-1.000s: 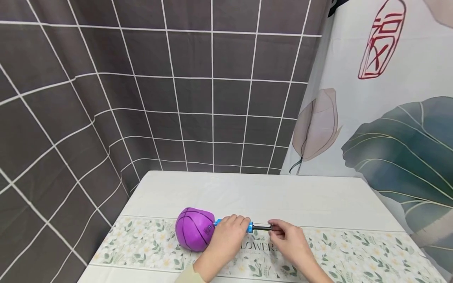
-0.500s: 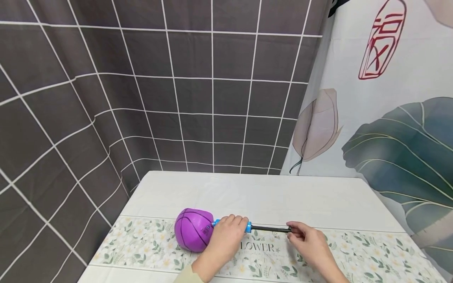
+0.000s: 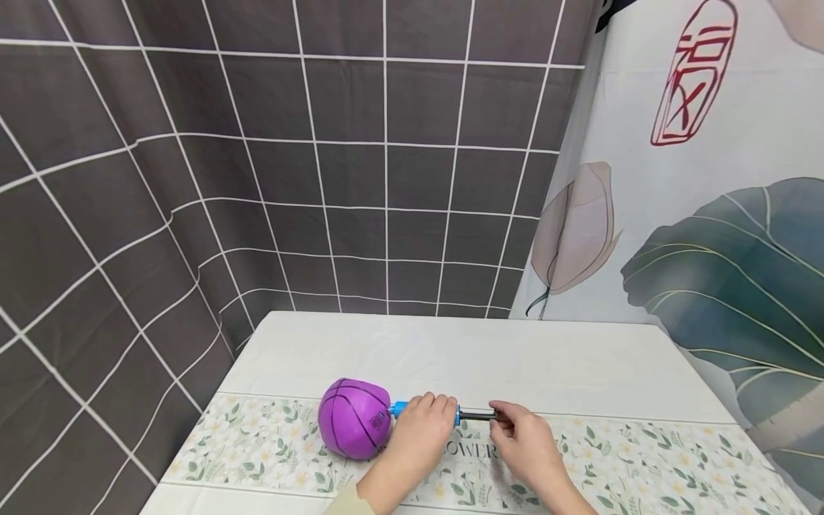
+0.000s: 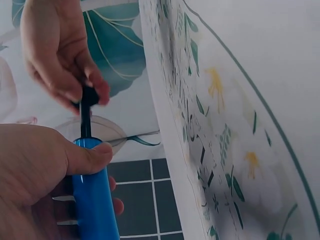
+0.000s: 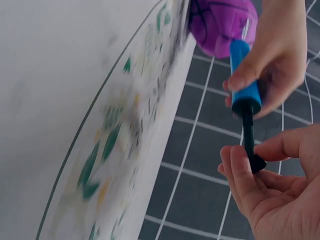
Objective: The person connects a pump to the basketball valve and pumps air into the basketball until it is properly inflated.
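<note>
A purple ball (image 3: 354, 420) with black seam lines, its top partly caved in, sits on the table left of my hands. The nozzle end of a blue hand pump (image 4: 94, 200) meets the ball's right side. My left hand (image 3: 421, 436) wraps round the pump's blue barrel, thumb along it. With thumb and fingertips, my right hand (image 3: 528, 443) pinches the black handle (image 5: 257, 163) at the end of the pump's rod (image 4: 86, 122). A short length of rod shows between barrel and handle.
The table (image 3: 463, 343) wears a white cloth with a flower-printed band and lettering. Behind it hangs a dark grid-patterned curtain (image 3: 418, 179); a white leaf-printed curtain (image 3: 644, 214) hangs at the right.
My right hand first drew the black rod out to the right, then pushed it back left toward the barrel. My left hand and the ball stay nearly in place.
</note>
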A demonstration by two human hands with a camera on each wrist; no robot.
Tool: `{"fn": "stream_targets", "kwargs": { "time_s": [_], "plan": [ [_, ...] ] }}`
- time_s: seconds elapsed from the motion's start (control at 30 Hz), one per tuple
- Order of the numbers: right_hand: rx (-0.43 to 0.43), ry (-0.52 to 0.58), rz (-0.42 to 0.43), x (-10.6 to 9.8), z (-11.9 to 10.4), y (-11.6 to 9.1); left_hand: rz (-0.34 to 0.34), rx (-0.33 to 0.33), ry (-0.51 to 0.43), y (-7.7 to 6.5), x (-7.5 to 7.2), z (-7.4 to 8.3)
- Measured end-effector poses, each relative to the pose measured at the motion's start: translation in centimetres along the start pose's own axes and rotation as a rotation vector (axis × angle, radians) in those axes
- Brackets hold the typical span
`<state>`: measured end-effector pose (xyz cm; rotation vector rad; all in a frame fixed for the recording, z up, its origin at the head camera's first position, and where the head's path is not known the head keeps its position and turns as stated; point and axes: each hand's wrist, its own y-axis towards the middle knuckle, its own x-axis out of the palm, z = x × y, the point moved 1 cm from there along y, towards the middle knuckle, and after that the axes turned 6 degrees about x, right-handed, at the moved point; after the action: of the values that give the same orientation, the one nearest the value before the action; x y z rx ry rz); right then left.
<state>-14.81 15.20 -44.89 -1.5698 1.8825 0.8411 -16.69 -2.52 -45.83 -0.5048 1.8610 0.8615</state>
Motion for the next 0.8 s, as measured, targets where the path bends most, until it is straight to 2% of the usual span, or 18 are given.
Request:
{"fn": "stream_targets", "kwargs": {
  "time_s": [0.2, 0.37, 0.57, 0.8],
  "plan": [
    [-0.032, 0.1, -0.069, 1.3, -0.8, -0.2, 0.028, 0.023, -0.002, -0.1, 0.0, 0.2],
    [0.038, 0.19, -0.116, 0.7, -0.1, -0.2, 0.012, 0.027, -0.045, -0.4, 0.1, 0.0],
    [0.092, 0.162, -0.101, -1.0, 1.8, 0.1, -0.002, 0.006, -0.089, -0.4, 0.1, -0.4],
    [0.136, 0.115, -0.114, -2.9, 4.1, 0.4, -0.008, -0.005, -0.084, -0.6, 0.4, -0.8]
  ]
}}
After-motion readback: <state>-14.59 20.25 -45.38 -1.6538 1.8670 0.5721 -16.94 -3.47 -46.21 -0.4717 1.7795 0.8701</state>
